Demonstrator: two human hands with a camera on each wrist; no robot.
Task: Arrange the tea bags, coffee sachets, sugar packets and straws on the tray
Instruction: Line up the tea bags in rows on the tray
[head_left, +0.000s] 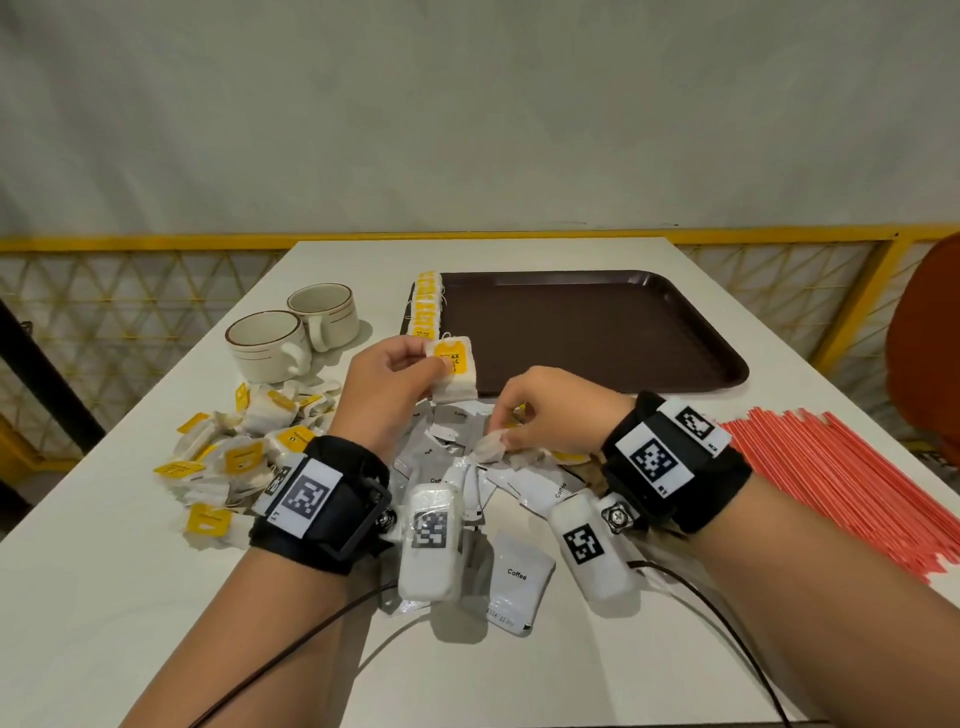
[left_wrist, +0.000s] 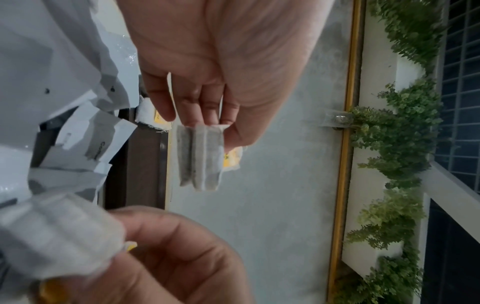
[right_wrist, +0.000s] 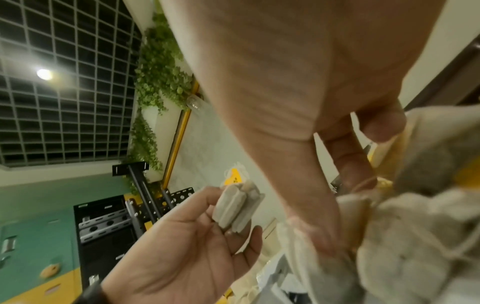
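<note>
Left hand (head_left: 387, 382) pinches a tea bag (head_left: 454, 369) just below the tray's (head_left: 597, 332) upper-left row (head_left: 427, 306), nearer than right hand (head_left: 545, 410), itself pinching a bag (head_left: 491, 448) at centre.

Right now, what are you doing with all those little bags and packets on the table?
Someone is sorting drink supplies onto a brown tray. The left hand holds up a tea bag with a yellow tag near the tray's edge, where a row of tea bags is already lined up. The right hand pinches another tea bag out of the mixed pile. The coffee sachets and red straws lie on the table, off the tray.
</note>
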